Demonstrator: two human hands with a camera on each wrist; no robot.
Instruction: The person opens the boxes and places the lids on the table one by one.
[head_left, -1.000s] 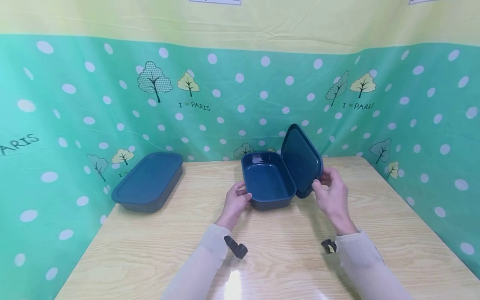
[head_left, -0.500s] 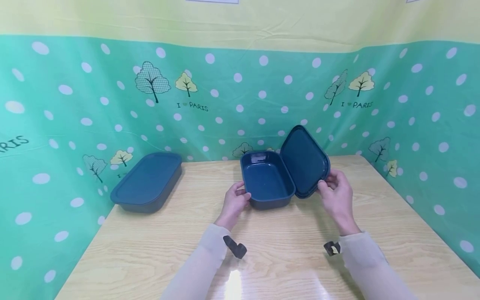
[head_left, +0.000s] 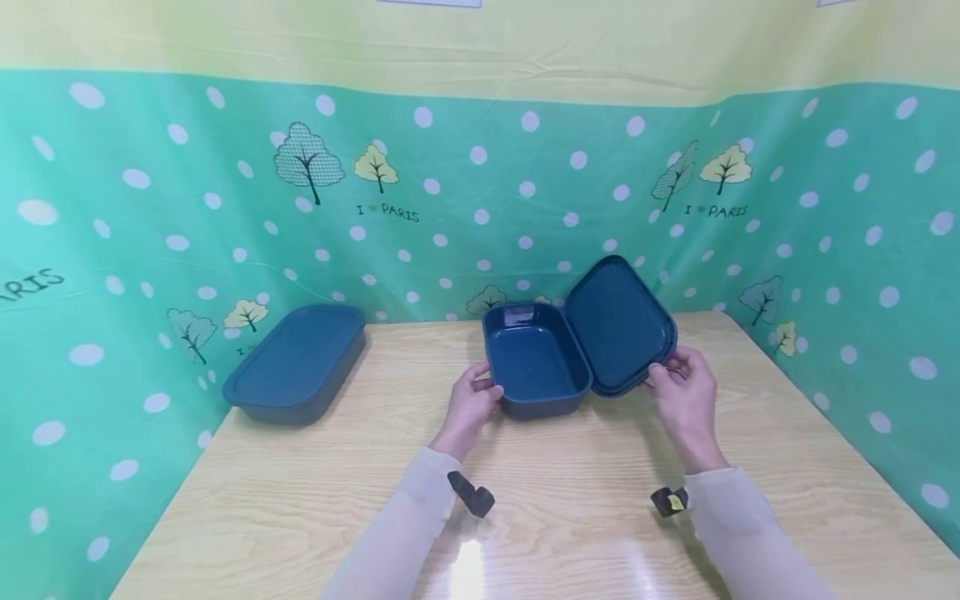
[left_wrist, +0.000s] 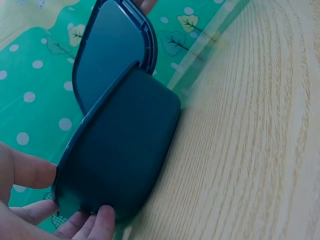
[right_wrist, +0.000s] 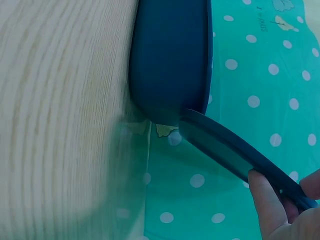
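On the pale wood-grain counter [head_left: 562,483], let the open dark-blue rectangular plastic box [head_left: 543,408], centre of the frame, sit flat while you handle the dark-blue, rounded-cornered plastic lid [head_left: 618,325] tilted at its right side. Turn the lid smoothly; a jerk could drag at the box's rim. The box looks glossy inside, with nothing in it; the lid shows a stepped edge. Your left grip [head_left: 467,408] holds the box's near-left corner, and your right grip [head_left: 686,404] pinches the lid's near-right corner.
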